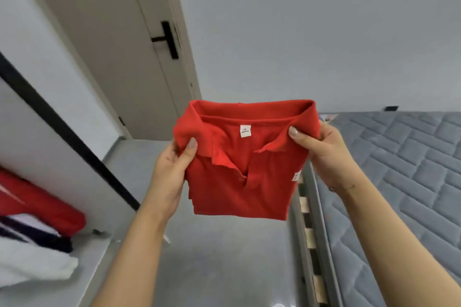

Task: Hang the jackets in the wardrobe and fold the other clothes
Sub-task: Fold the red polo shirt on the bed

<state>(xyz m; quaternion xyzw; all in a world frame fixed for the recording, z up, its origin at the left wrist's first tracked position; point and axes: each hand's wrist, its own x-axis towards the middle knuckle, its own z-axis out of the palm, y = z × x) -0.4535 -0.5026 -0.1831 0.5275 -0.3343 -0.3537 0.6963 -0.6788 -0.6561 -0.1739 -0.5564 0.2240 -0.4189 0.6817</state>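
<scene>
I held the folded red polo shirt (243, 177) up mid-air, left hand (172, 172) and right hand (324, 154) pinching its shoulders; next, probably, it belonged on the blurred clothes pile (32, 237) at near left.

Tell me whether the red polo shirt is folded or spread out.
Folded. The red polo shirt is a compact rectangle, collar on top, held in the air by the left hand and right hand.

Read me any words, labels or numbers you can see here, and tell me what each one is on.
"M": white neck tag inside the collar of the folded red polo shirt.
Smaller print under the M: too small to read.
White tag at the shirt's right edge: too blurred to read.
</scene>
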